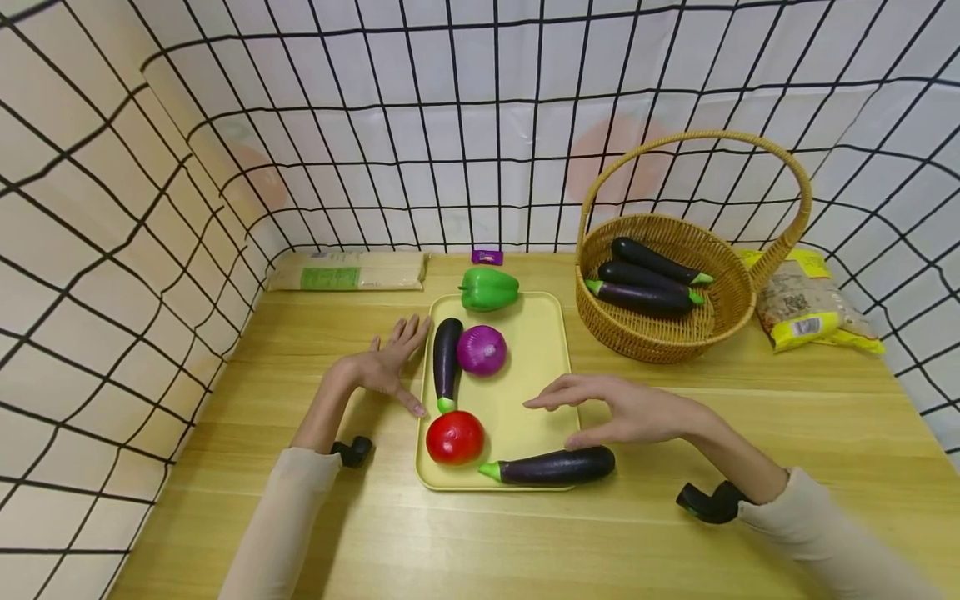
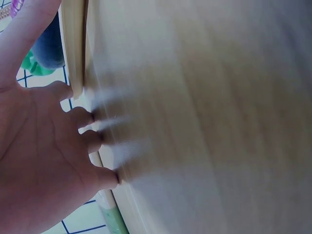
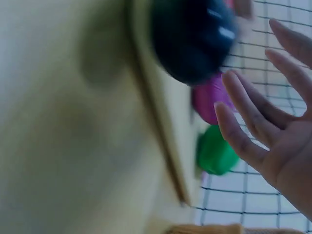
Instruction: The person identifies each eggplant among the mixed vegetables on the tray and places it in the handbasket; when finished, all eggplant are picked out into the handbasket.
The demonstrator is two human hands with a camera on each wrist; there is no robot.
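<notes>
My left hand (image 1: 387, 367) lies spread at the left edge of the yellow tray (image 1: 525, 367), fingers straight, holding nothing; in the left wrist view its fingertips meet the wooden surface. Over the tray's right edge my right hand (image 1: 618, 408) hovers with extended fingers and nothing in them. Just below its thumb, an eggplant (image 1: 558, 467) lies across the tray's front edge, its blunt end jutting past the right corner. Another eggplant (image 1: 447, 358) lies lengthwise along the tray's left side, beside a purple onion (image 1: 482, 350). A red tomato (image 1: 455, 437) sits front left, a green bell pepper (image 1: 489, 289) at the back.
A wicker basket (image 1: 660, 346) with a tall handle stands back right, holding several eggplants (image 1: 648, 275). Behind it lies a yellow-edged bag (image 1: 806, 300). A long pale package (image 1: 348, 272) and a small purple packet (image 1: 487, 257) lie along the black wire grid.
</notes>
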